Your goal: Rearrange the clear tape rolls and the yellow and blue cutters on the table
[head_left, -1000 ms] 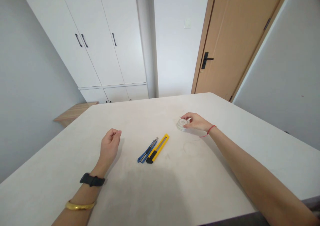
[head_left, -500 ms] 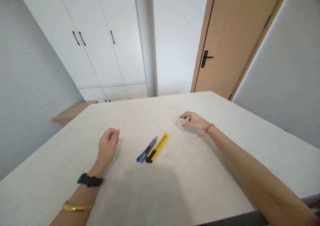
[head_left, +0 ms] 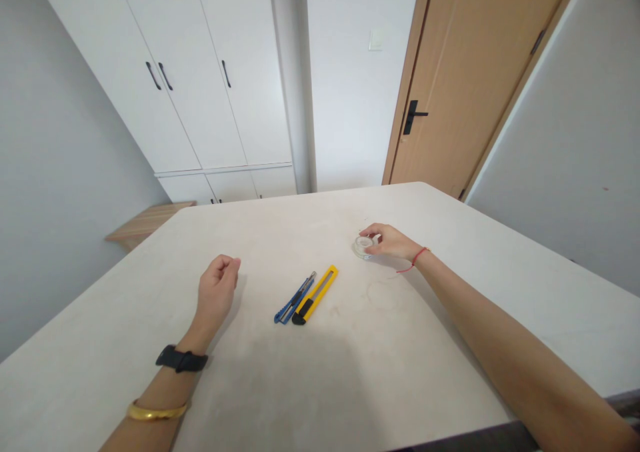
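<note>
My right hand [head_left: 393,240] grips a roll of clear tape [head_left: 361,247] by its edges, thumb on the near side and fingers on the far side. The roll lies flat on the white table. My left hand [head_left: 217,289] rests on the table as a loose fist, with nothing showing in it. Between my hands, two box cutters lie side by side at a slant: a blue one [head_left: 293,302] and a yellow one [head_left: 319,292] with a black slider and end. Neither hand touches them.
The white table [head_left: 280,232] spreads out in front of me. Beyond it stand a white cupboard [head_left: 240,119] with black handles and a wooden door [head_left: 465,72]. A wooden ledge [head_left: 145,222] sits past the table's left edge.
</note>
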`<state>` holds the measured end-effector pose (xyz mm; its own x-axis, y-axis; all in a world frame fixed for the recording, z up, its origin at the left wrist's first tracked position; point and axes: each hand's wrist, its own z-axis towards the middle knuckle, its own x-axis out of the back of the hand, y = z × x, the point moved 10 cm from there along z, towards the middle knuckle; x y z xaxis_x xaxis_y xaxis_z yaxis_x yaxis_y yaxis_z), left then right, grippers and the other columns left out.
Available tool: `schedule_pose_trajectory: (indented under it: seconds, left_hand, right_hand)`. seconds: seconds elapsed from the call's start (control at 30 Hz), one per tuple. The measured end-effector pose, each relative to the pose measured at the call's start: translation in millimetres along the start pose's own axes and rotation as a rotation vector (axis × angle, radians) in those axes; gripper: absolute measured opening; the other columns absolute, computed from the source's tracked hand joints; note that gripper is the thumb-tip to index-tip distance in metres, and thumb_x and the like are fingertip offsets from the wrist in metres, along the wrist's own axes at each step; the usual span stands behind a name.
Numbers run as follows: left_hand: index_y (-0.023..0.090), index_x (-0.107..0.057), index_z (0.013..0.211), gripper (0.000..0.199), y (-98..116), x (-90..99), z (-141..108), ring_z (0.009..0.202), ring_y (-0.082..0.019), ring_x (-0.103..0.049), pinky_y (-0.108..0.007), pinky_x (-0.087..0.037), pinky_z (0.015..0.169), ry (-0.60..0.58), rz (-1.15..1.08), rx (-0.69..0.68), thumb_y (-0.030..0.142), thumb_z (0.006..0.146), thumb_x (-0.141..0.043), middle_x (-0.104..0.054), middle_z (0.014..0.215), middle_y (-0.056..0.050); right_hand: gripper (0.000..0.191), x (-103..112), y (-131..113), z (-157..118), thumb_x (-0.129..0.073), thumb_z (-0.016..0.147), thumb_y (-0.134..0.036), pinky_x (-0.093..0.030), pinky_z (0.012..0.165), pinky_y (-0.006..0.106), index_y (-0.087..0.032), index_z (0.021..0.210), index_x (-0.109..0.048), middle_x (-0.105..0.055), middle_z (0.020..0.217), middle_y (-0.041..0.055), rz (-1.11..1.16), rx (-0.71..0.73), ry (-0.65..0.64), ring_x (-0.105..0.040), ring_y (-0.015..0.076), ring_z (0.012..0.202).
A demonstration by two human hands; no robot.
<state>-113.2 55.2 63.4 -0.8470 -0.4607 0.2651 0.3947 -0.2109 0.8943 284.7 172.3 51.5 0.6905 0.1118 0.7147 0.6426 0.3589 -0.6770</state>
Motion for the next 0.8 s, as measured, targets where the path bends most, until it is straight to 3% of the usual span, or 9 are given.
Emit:
schedule_pose_trajectory:
  seconds: [0.8]
  left_hand:
    - [0.022, -0.043, 0.062, 0.031, 2.5, -0.1, 0.2, 0.044, -0.010, -0.033, -0.023, -0.027, 0.044, 0.003, -0.001, -0.007, 0.042, 0.082, -0.054, -0.038, 0.046, 0.008]
  right_hand:
    - [0.051, -6.1, 5.2, -6.4, -0.076, 0.058, -0.020, -0.052, 0.079, 0.033, -0.018, 0.106, -0.059, -0.065, 0.105, 0.0076, 0.088, -0.012, -0.008, -0.062, 0.0216, 0.095]
